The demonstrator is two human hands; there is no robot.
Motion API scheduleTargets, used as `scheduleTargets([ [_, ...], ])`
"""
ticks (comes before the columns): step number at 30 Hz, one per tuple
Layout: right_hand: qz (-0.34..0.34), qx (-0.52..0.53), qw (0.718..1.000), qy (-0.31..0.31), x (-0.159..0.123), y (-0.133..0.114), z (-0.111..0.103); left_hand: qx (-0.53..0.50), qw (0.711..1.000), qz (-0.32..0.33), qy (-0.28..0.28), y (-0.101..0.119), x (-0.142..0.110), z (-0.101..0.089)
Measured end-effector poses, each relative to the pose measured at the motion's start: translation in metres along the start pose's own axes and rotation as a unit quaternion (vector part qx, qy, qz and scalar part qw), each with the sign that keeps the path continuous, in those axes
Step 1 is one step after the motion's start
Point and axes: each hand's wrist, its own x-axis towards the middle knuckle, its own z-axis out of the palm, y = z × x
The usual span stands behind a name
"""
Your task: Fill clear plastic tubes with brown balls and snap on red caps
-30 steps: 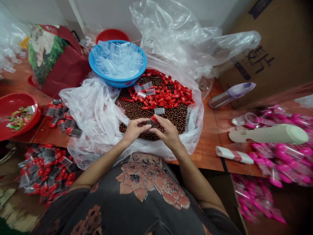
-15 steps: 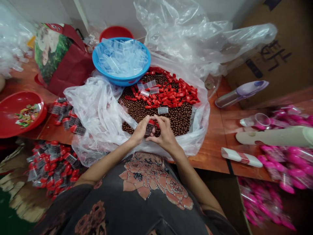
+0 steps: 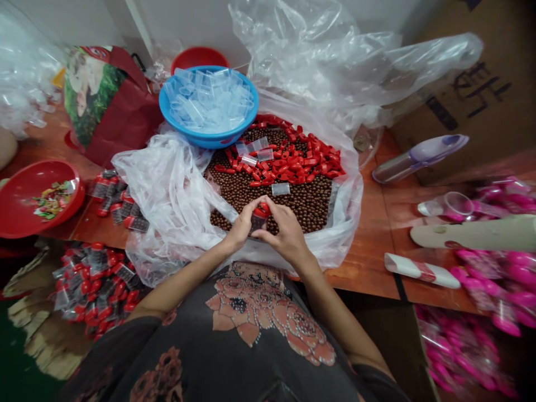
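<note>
Between my left hand (image 3: 242, 224) and my right hand (image 3: 287, 230) is a small clear container (image 3: 257, 221) of brown balls with a red cap (image 3: 262, 210). Both hands grip it, thumbs and fingers curled round it, the cap uppermost. They are over the near edge of a white plastic bag (image 3: 349, 223) spread open. Inside the bag lie many brown chocolate-like balls (image 3: 310, 204), a heap of red caps (image 3: 288, 162) and a few clear containers (image 3: 280, 188). A blue basin (image 3: 209, 138) of clear containers sits at the bag's back left.
Filled red-capped containers (image 3: 94, 285) are heaped at the lower left. A red bowl (image 3: 25, 218) with colourful bits stands left. To the right are a purple-topped clear tube (image 3: 419, 159), a pale cylinder (image 3: 473, 231), pink-capped containers (image 3: 494, 273) and a cardboard box (image 3: 473, 117).
The red-capped container has turned more upright between my fingers, and its cap shows more clearly. My view has shifted slightly.
</note>
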Motion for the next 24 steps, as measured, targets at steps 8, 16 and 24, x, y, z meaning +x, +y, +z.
scheduleTargets([
  [8,-0.057,-0.103,0.993,-0.025,0.001,0.002,0.004,-0.052,0.998,-0.037,0.015,0.0,0.005,0.005],
  [16,-0.101,-0.2,0.974,-0.016,0.014,0.009,0.004,-0.068,0.997,-0.046,0.009,0.003,0.007,0.001],
  [24,-0.118,-0.202,0.971,-0.054,0.019,0.006,0.014,-0.089,0.994,-0.069,0.011,-0.003,0.0,-0.01],
])
